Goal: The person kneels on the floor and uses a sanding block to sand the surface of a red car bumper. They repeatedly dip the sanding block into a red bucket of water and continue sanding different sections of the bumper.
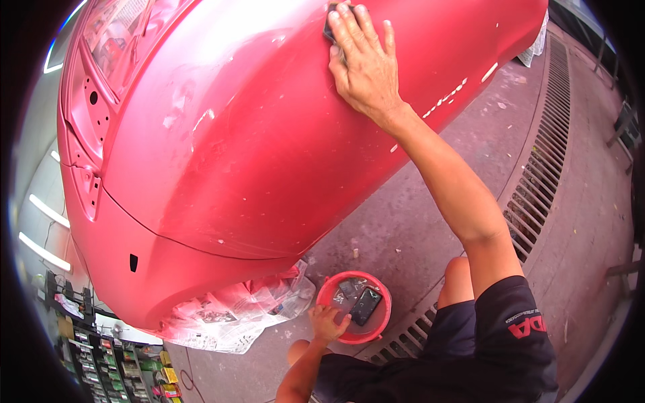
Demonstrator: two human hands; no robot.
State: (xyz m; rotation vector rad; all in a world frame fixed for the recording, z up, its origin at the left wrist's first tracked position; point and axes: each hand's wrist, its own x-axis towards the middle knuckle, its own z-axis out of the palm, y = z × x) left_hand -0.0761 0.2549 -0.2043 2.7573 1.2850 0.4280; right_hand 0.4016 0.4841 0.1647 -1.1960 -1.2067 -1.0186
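Observation:
My right hand (366, 70) presses flat against the pink-red car body panel (289, 134). Under its fingers is a dark sanding pad (330, 28), mostly covered by the hand. Pale scuffs and white bare spots mark the panel, several along its lower edge. Down by my knees, my left hand (327, 324) rests at the rim of a red bucket (385, 295), fingers apart and nothing visible in them. Inside the bucket a black rectangular block (365, 307) lies beside small grey pieces (349, 289) in what looks like water.
Newspaper (235, 316) covers the wheel arch area below the panel. A metal floor grate (544, 161) curves along the right and passes behind the bucket. Shelves with bottles and cans (114, 363) stand at the lower left. Light tubes (44, 251) line the left wall.

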